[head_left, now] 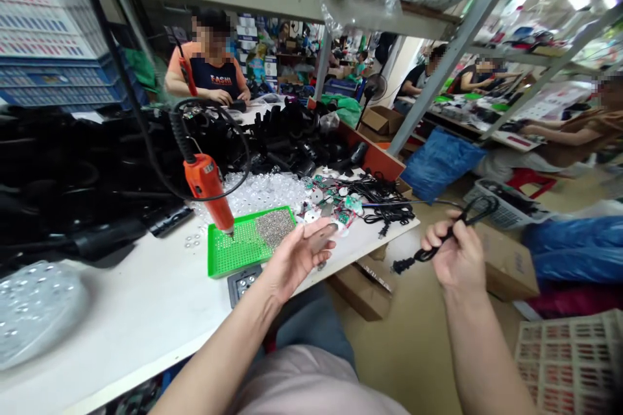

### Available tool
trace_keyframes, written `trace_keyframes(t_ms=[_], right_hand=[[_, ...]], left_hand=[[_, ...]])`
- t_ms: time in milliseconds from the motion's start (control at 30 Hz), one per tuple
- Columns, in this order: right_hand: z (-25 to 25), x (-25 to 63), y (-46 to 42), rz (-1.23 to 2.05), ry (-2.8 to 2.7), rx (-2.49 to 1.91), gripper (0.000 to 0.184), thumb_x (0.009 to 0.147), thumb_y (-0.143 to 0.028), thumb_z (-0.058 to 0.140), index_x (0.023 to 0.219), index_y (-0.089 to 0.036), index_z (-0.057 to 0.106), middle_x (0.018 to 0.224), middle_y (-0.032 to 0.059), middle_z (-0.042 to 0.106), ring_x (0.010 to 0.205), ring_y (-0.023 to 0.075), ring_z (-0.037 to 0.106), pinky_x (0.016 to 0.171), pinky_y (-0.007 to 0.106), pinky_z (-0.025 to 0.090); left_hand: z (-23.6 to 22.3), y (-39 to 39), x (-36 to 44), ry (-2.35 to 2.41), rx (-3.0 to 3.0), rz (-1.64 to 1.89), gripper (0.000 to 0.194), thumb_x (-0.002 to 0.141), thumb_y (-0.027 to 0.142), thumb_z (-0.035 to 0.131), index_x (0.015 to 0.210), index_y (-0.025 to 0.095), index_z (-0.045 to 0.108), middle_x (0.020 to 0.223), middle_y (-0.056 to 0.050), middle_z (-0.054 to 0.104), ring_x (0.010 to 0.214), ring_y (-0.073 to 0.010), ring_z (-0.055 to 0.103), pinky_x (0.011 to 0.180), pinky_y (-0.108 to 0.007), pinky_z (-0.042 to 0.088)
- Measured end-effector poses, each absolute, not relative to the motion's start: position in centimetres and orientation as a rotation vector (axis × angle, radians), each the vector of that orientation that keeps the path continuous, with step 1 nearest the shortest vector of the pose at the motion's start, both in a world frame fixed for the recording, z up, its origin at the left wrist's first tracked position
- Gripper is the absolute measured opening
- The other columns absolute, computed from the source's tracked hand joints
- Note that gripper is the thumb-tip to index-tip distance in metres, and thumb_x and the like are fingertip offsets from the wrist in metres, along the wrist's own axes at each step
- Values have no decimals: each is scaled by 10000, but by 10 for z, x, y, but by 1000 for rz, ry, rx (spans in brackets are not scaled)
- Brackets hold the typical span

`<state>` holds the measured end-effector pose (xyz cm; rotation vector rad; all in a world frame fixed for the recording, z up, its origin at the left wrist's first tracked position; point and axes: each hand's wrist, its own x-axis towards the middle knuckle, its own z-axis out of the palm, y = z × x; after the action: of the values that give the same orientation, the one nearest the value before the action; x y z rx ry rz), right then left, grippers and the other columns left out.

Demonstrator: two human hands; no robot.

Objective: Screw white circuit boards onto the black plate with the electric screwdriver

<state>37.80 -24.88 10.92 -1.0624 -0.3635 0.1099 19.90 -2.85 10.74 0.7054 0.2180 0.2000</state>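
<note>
My right hand (460, 249), raised beyond the table's right end, is closed around a bundled black power cord (479, 211). The cord's plug (402, 266) hangs out to the left of the fist, and one strand runs left toward the table. Over the table's front edge, my left hand (296, 259) is turned palm up, its fingers curled about a small flat grey-brown piece (322, 240) whose kind I cannot make out. Just beyond lie white and green circuit parts (348, 204) and a heap of black cords (389, 204).
An orange electric screwdriver (209, 191) hangs above a green tray (211, 253) of small screws (275, 227). Clear plastic pieces (265, 191) and black housings (287, 136) pile up behind. A co-worker (209, 71) sits opposite. A metal post (452, 52) slants at right; cardboard boxes (509, 262) stand below.
</note>
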Motion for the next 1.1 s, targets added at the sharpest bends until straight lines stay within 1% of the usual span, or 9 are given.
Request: trace_keyframes(t_ms=[300, 400, 467, 533, 633, 700, 800, 1000, 1100], right_hand=[[6, 325, -308, 420, -250, -1333, 294, 682, -387, 769, 875, -211, 634, 563, -49, 591, 430, 86, 495, 514, 276, 515], [-4, 315, -315, 739, -559, -1665, 491, 701, -387, 769, 1135, -194, 644, 1010, 128, 729, 894, 250, 693, 861, 456, 547], [6, 302, -298, 747, -799, -1763, 626, 742, -382, 738, 1314, -214, 544, 1372, 158, 556, 1275, 301, 514, 1081, 519, 385], [22, 280, -263, 626, -958, -1683, 658, 823, -384, 650, 1419, -224, 420, 1475, 139, 443, 1382, 284, 387, 1150, 523, 274], [35, 230, -200, 614, -1098, -1351, 750, 861, -399, 581, 1496, -200, 237, 1403, 154, 519, 1281, 265, 514, 1068, 464, 420], [32, 197, -168, 613, -1135, -1293, 739, 877, -358, 554, 1501, -194, 192, 1106, 107, 686, 966, 198, 677, 838, 349, 568], [18, 169, -147, 330, -1246, -1441, 671, 897, -244, 532, 1490, -204, 221, 699, -25, 635, 567, 110, 595, 556, 220, 528], [-2, 179, -136, -266, -1795, -1483, 328, 884, -84, 557, 1200, -155, 609, 672, 29, 651, 580, 125, 590, 524, 233, 466], [-7, 190, -121, -327, -1756, -1521, 235, 861, -50, 590, 1082, -105, 650, 684, 53, 667, 596, 127, 603, 557, 241, 476]], left_hand=[[113, -39, 162, 439, 1392, 765, 303, 710, 324, 763, 969, 180, 700, 878, -21, 710, 765, -136, 631, 690, -220, 493], [124, -46, 141, 428, 1595, 755, 232, 770, 272, 689, 981, 179, 704, 834, -23, 714, 726, -140, 639, 654, -220, 498], [128, -52, 130, 411, 1642, 685, 218, 794, 249, 657, 996, 181, 702, 804, -20, 714, 693, -134, 641, 634, -217, 498], [126, -57, 123, 391, 1632, 612, 220, 812, 245, 637, 1016, 186, 695, 812, -22, 719, 696, -134, 646, 646, -223, 506], [116, -58, 112, 442, 1576, 588, 231, 812, 254, 635, 1028, 188, 686, 820, -24, 717, 714, -143, 650, 658, -237, 520], [105, -54, 102, 555, 1522, 638, 233, 799, 266, 643, 1013, 184, 684, 814, -23, 709, 705, -145, 645, 640, -235, 520], [79, -44, 81, 747, 1415, 716, 235, 778, 297, 657, 976, 172, 676, 815, -24, 698, 677, -133, 629, 620, -224, 506], [14, -28, 42, 888, 1311, 483, 381, 804, 429, 607, 1064, 153, 640, 769, -31, 688, 612, -146, 616, 559, -249, 497], [-5, -12, 30, 1008, 1586, 538, 401, 909, 451, 468, 1190, 197, 600, 1003, -76, 703, 863, -211, 666, 762, -357, 543]])
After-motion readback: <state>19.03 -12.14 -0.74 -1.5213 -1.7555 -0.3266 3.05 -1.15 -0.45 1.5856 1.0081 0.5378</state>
